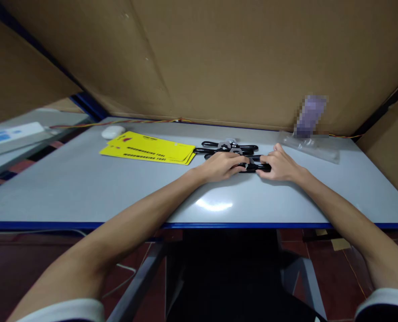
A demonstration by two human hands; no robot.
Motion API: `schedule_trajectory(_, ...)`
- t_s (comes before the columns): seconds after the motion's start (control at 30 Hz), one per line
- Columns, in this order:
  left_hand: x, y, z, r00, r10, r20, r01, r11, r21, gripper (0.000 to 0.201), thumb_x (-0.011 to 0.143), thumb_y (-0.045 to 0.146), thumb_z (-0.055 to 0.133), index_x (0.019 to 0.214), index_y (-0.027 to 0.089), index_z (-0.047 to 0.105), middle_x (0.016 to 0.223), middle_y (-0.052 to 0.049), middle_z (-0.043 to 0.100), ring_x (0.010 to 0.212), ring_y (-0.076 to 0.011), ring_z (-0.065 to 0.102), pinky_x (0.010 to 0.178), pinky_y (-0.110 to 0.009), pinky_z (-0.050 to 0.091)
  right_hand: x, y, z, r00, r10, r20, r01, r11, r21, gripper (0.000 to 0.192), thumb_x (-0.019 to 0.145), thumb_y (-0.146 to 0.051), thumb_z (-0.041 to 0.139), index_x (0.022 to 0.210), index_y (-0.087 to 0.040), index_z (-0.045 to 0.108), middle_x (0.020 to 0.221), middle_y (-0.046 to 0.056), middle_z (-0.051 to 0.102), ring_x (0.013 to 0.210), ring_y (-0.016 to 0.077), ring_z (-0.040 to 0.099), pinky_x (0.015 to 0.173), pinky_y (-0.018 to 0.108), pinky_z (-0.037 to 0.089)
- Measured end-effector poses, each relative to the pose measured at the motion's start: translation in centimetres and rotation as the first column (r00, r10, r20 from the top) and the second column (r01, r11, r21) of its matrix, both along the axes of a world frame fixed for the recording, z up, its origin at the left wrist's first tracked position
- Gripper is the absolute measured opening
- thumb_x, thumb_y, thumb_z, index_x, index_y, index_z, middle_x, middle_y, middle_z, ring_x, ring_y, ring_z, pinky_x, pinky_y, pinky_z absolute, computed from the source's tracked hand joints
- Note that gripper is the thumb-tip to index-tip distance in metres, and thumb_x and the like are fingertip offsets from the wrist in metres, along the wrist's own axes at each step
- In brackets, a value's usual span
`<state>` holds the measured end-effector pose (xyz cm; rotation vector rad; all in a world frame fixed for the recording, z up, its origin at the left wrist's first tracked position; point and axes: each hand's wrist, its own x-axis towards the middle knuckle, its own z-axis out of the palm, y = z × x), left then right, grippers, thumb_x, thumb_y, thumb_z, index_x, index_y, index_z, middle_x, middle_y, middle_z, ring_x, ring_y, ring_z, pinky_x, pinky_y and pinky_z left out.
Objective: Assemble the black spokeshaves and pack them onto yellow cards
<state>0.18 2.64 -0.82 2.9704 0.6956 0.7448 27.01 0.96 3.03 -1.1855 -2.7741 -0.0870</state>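
Observation:
Several black spokeshaves with silver blade parts lie bunched together on the table, the farthest spokeshave (249,147) fully in view. My left hand (224,166) is closed around the left and middle part of the nearest spokeshave (252,167), hiding much of it. On that tool's right handle, the fingers of my right hand (279,164) are closed. Other spokeshaves lie just behind my fingers and are partly covered. Left of them, yellow cards (148,150) printed with "woodworking tool" overlap in a loose stack.
A white rounded object (113,132) sits behind the cards. At the right back, clear plastic bags (319,151) lie beneath a blurred purple item (310,115). Cardboard walls (219,58) enclose the grey table (67,192). A white box (14,136) is on the left-hand surface.

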Motion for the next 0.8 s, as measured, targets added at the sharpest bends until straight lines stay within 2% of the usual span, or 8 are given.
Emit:
schedule_trajectory(0.07,0.4,0.0,0.0,0.999,0.004,-0.039,-0.003,1.000,0.012,0.036,0.113,0.038,0.044,0.129,0.017,0.068,0.111,-0.011,0.078,0.090,-0.0224,0.074,0.079,-0.033,0.055,0.5,-0.1,-0.4,1.000,-0.002,-0.021,0.001,1.000,-0.013,0.037,0.091,-0.051,0.055,0.084,-0.019,0.071,0.065,0.004,0.062,0.063,0.0192,0.041,0.090,0.042,0.036)
schedule_trajectory(0.2,0.9,-0.1,0.1,0.997,0.025,-0.074,-0.025,1.000,-0.008,0.038,0.113,0.040,0.042,0.133,0.018,0.065,0.114,-0.012,0.077,0.093,-0.0235,0.074,0.080,-0.033,0.054,1.2,-0.3,-1.0,0.996,-0.048,-0.077,0.044,0.998,-0.055,0.039,0.089,-0.054,0.057,0.090,-0.019,0.073,0.071,0.007,0.065,0.073,0.0233,0.049,0.077,0.035,0.036)
schedule_trajectory(0.33,1.0,-0.1,0.5,0.997,0.021,-0.080,-0.027,0.997,-0.068,0.036,0.111,0.038,0.048,0.138,0.019,0.063,0.108,-0.010,0.077,0.088,-0.0232,0.073,0.079,-0.032,0.052,1.3,-0.4,-0.9,0.993,-0.082,-0.091,0.075,0.994,-0.079,0.038,0.089,-0.056,0.059,0.092,-0.020,0.072,0.072,0.004,0.066,0.067,0.0204,0.050,0.071,0.033,0.032)
schedule_trajectory(0.47,0.9,-0.1,0.4,0.998,0.013,-0.062,-0.017,0.998,-0.064,0.033,0.112,0.034,0.044,0.132,0.017,0.064,0.111,-0.011,0.077,0.092,-0.0233,0.073,0.081,-0.031,0.051,1.2,-0.6,-0.7,0.991,-0.054,-0.126,0.040,0.993,-0.111,0.036,0.090,-0.055,0.062,0.096,-0.021,0.071,0.081,0.004,0.071,0.070,0.0195,0.054,0.070,0.031,0.033)
schedule_trajectory(0.57,0.7,0.1,0.3,0.995,0.002,-0.100,-0.001,1.000,0.009,0.034,0.113,0.036,0.042,0.131,0.018,0.065,0.111,-0.011,0.075,0.086,-0.0211,0.072,0.075,-0.029,0.049,1.0,-0.7,-0.9,0.990,-0.016,-0.139,-0.003,0.992,-0.129,0.033,0.093,-0.052,0.061,0.095,-0.020,0.069,0.088,0.005,0.074,0.075,0.0198,0.058,0.072,0.031,0.034)
schedule_trajectory(0.63,0.6,0.3,0.6,0.987,0.010,-0.160,0.007,0.995,0.104,0.036,0.114,0.039,0.042,0.133,0.020,0.066,0.106,-0.010,0.075,0.079,-0.0192,0.070,0.070,-0.027,0.047,1.0,-0.6,-1.1,0.989,0.005,-0.145,-0.022,0.993,-0.120,0.033,0.094,-0.052,0.061,0.093,-0.020,0.068,0.090,0.006,0.074,0.077,0.0202,0.059,0.072,0.031,0.034)
schedule_trajectory(0.7,0.7,0.7,1.3,0.972,0.016,-0.235,0.037,0.975,0.219,0.036,0.113,0.040,0.041,0.130,0.022,0.068,0.097,-0.009,0.073,0.074,-0.0181,0.067,0.067,-0.027,0.045,1.0,-0.5,-1.3,0.989,0.003,-0.146,-0.018,0.994,-0.106,0.033,0.095,-0.051,0.062,0.092,-0.019,0.068,0.089,0.007,0.075,0.077,0.0204,0.060,0.071,0.031,0.033)
schedule_trajectory(0.8,1.0,1.3,2.4,0.940,-0.016,-0.341,0.145,0.924,0.354,0.036,0.114,0.038,0.039,0.117,0.023,0.070,0.087,-0.007,0.071,0.067,-0.0177,0.064,0.064,-0.028,0.043,1.0,-0.4,-1.4,0.992,-0.024,-0.127,0.010,0.994,-0.109,0.032,0.094,-0.051,0.062,0.091,-0.020,0.069,0.085,0.006,0.075,0.074,0.0204,0.060,0.069,0.031,0.032)
